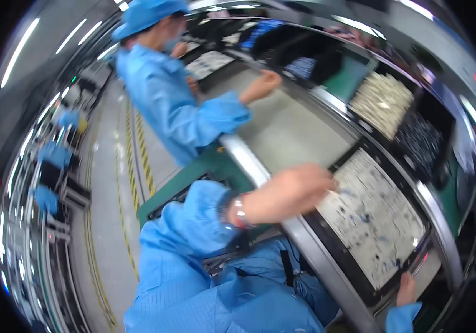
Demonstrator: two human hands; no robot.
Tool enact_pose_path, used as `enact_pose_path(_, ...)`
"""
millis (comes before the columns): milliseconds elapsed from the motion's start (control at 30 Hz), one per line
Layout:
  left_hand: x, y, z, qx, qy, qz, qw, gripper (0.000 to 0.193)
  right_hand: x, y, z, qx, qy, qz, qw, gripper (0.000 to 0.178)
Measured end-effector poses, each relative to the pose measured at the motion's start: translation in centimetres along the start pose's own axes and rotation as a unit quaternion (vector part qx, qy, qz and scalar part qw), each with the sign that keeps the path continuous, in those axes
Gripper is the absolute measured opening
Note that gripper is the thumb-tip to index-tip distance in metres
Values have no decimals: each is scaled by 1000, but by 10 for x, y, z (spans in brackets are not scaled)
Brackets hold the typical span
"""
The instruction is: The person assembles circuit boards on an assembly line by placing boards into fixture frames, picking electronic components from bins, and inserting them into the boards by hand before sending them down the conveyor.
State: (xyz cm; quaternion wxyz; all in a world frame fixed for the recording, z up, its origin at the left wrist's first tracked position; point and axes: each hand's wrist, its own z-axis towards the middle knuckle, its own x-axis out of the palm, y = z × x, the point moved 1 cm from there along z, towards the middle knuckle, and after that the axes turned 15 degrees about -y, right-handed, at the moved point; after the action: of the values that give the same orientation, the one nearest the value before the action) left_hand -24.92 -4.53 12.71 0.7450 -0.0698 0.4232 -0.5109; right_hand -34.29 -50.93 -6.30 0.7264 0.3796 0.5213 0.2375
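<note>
My left hand [299, 191], blurred by motion and wearing a clear wrist strap [240, 213], is over the upper left edge of a pale board [354, 191] in a black tray. Its fingers are pinched together; whatever small thing is between them I cannot make out. Dark and blue small parts and thin wires dot the board. My right hand [407, 288] shows only partly, at the tray's near right corner, touching or just beside the black frame [379, 297]. Most of its fingers are hidden.
A metal-railed conveyor [327, 261] carries the tray. Beyond it stand a bin of cream-coloured parts [382, 102] and a black bin of dark parts [424, 144]. To the left, a co-worker in blue [163, 94] reaches over the line near another pale board [209, 64]. Yellow-black stripes [143, 147] mark the floor.
</note>
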Motion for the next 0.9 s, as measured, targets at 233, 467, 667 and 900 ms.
enact_pose_path(233,-155,138,-269,-339,-170,483,789,22,31,-19,49,163,-3,-5,987,54)
enact_pose_path(467,-156,177,-321,-368,-90,573,727,27,96,130,36,68,99,-23,992,66)
enact_pose_path(667,-172,174,-317,-327,-153,484,797,21,114,155,71,-101,200,-294,929,69)
enact_pose_path(900,-180,-4,-222,-111,-201,528,818,23,96,270,39,-184,127,54,973,45)
